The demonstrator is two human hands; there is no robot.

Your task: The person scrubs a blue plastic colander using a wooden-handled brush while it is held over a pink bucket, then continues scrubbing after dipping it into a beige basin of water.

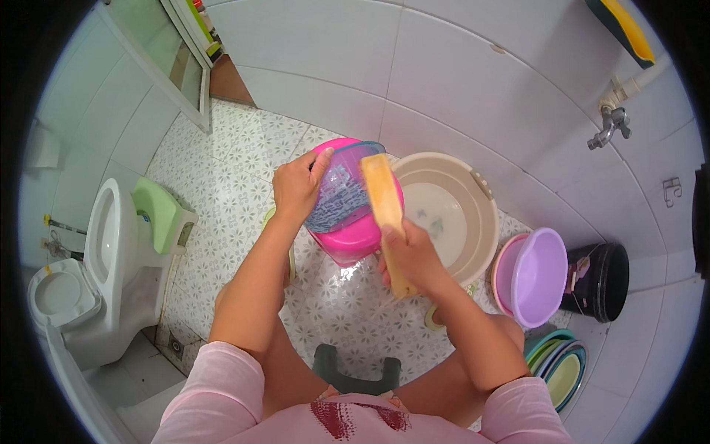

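Observation:
My left hand [297,186] grips the rim of a translucent blue-purple plastic piece [339,191], tilted, with a mottled blue patch; its exact kind is unclear. Behind and below it shows a bright pink plastic vessel [349,241], partly hidden. A wooden scrubbing brush [383,194] is held by its handle in my right hand [410,252]. Its head lies at the right side of the translucent piece; whether the bristles touch cannot be seen. Just right of the brush stands a large beige basin [485,227] with shallow water and a few greenish patches at its bottom.
Lilac basin [538,277], black bucket [607,283] and stacked basins [566,372] stand at right, below a wall tap [612,125]. A white toilet [119,288] and a green-topped stool [158,213] are at left. A dark green stool edge [355,380] shows between my legs.

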